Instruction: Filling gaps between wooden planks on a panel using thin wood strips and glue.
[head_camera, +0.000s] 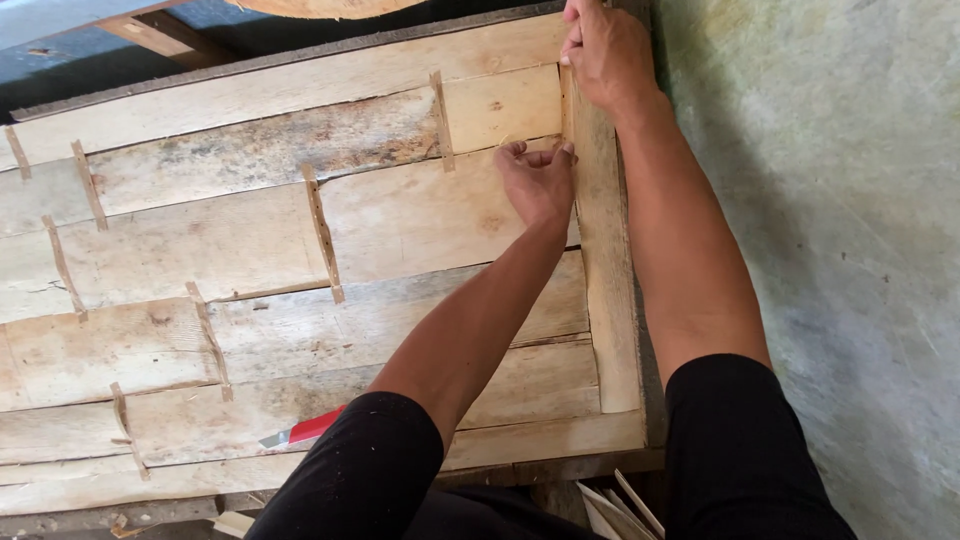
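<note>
Left hand (540, 185) pinching a thin sliver against the side rail (608, 290), grip nearly shut. Right hand (605, 50) curled shut over the rail's top, steadying the plank panel (250, 250).

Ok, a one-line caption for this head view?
Left hand and right hand press on the side strip of a rough plank panel.

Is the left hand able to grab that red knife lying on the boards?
Probably yes. The red knife lies bare on the boards with nothing on top, just beside the left arm. The left hand would have to leave the board edge and pull back.
</note>
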